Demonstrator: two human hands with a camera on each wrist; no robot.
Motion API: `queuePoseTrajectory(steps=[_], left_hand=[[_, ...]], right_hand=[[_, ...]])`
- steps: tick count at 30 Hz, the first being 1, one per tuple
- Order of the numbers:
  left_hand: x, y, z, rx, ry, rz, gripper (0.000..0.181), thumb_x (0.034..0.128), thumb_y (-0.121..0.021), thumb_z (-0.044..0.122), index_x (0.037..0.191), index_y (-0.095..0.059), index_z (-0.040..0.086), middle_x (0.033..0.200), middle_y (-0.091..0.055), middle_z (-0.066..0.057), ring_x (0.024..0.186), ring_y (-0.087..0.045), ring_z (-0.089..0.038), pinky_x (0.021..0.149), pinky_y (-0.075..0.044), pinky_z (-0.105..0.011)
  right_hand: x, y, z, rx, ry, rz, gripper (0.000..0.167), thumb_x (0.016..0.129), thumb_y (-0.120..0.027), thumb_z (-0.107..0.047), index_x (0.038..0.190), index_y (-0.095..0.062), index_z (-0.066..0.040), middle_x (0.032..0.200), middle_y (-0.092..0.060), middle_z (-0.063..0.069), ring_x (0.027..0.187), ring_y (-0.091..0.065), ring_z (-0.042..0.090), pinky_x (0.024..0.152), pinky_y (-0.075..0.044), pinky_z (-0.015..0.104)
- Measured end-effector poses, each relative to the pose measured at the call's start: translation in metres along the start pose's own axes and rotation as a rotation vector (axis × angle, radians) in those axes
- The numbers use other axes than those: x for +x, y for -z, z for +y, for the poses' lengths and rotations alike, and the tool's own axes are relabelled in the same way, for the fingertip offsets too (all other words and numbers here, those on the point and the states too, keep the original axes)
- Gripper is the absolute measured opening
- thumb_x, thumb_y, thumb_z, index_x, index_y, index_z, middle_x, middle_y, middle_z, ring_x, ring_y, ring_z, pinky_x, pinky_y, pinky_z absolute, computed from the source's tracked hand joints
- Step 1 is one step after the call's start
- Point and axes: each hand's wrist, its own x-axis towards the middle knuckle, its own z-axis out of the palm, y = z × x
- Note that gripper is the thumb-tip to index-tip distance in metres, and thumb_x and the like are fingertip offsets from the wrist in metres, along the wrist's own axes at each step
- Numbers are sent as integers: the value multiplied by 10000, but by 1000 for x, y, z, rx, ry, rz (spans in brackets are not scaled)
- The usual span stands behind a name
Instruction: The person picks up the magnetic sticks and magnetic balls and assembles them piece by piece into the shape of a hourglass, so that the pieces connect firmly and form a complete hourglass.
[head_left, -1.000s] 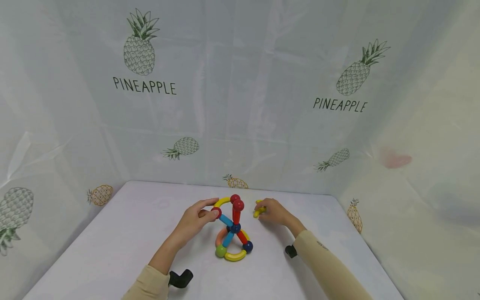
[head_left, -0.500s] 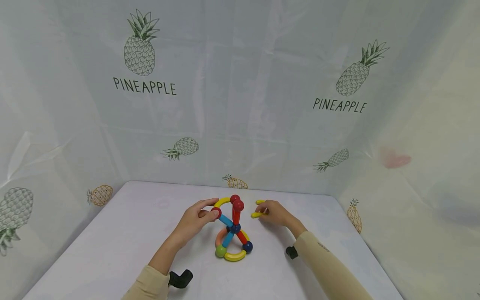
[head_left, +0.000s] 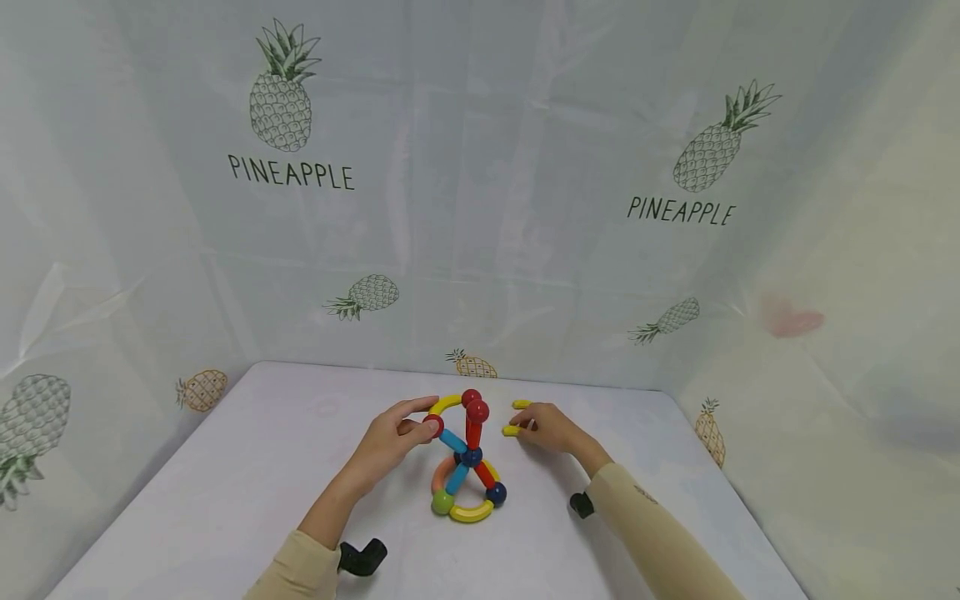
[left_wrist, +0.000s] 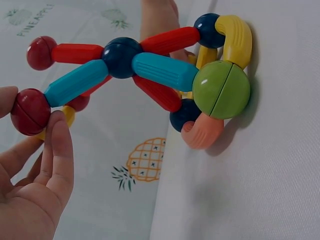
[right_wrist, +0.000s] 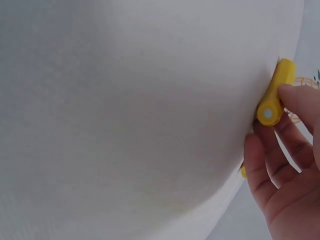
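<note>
A magnetic ball-and-stick structure (head_left: 471, 457) stands on the table, with blue, red and green balls joined by straight and curved sticks. My left hand (head_left: 387, 446) pinches a red ball (left_wrist: 31, 112) at its upper left between thumb and fingers. A yellow curved stick (left_wrist: 235, 41) and a green ball (left_wrist: 221, 90) are part of its base. To the right of the structure, my right hand (head_left: 551, 427) pinches a yellow curved stick (right_wrist: 276, 95) low at the tabletop. Another yellow stick (head_left: 522, 404) lies just beyond that hand, partly hidden by the fingers.
The white table (head_left: 300, 467) is backed by a pale curtain (head_left: 480, 208) printed with pineapples. Black wrist-worn pieces show beside the left sleeve (head_left: 296, 567) and the right sleeve (head_left: 645, 525).
The yellow stick in my right hand has turned and shifted slightly left, then drawn back a little into the fingers. My left hand and the structure stay in place.
</note>
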Motion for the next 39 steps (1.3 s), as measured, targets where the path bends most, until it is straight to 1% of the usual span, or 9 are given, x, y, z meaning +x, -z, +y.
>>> queuePoseTrajectory(steps=[5,8,12,17,21,23,28,33,39], left_hand=[[1,0,-1,-1,-2,-2,553,998,-745,423,1513,-599,284,1434,-611,-33,1044,-742,-186,1017,-541,-562],[1,0,-2,-1,-3,-6,559,998,-746,422,1517,-597,277,1426,-615,-32,1029,-741,-159,1017,-539,-557],[1,-1,-2,4,-5,-8,568,998,-744,427,1521,-593,264,1423,-618,-29,1027,-740,-155,1018,-543,-537],[1,-1,-1,3,-4,-9,558,1000,-740,436,1515,-596,278,1423,-617,-32,1031,-741,-154,1036,-535,-563],[0,-1,0,4,-4,-5,536,1001,-737,434,1503,-604,300,1410,-623,-27,1031,-743,-155,1049,-528,-586],[0,-1,0,5,-2,-3,538,1002,-737,432,1504,-603,298,1362,-654,-22,1026,-741,-155,1039,-534,-584],[0,0,0,14,2,0,551,1003,-736,431,1514,-596,281,1262,-702,1,1017,-732,-150,1007,-550,-561],[-1,1,1,13,-2,0,551,1003,-736,429,1513,-599,271,1286,-684,-7,1023,-736,-163,999,-555,-546],[0,1,1,12,2,1,539,1004,-739,416,1508,-603,281,1278,-687,-6,1015,-738,-157,997,-554,-538]], right_hand=[[-3,2,-1,-21,41,2,201,988,-752,-84,1180,-797,-125,1068,-713,-9,901,-595,160,873,-582,369],[-4,3,-2,-12,49,10,205,986,-753,-76,1184,-792,-114,1081,-714,12,911,-602,164,887,-589,380],[-5,3,-1,-7,52,40,243,993,-747,-88,1230,-782,-128,1122,-706,12,924,-599,151,872,-590,345],[-10,7,-3,9,114,96,246,989,-749,-83,1224,-787,-146,1110,-708,-11,942,-612,138,829,-571,266],[-18,13,-16,72,123,136,231,991,-747,-85,1208,-782,-156,1134,-734,-4,963,-654,154,803,-582,243],[-20,15,-23,119,119,157,226,992,-744,-83,1203,-776,-157,1148,-746,1,974,-682,167,800,-602,251],[-27,22,-42,218,100,225,212,989,-750,-90,1191,-753,-154,1132,-752,15,987,-727,200,818,-636,313],[-35,27,-61,275,74,325,271,978,-780,-136,1241,-727,-180,1147,-747,22,1017,-741,209,839,-641,348],[-44,36,-84,336,111,401,325,975,-792,-158,1289,-712,-192,1161,-744,13,1034,-742,198,878,-634,354]])
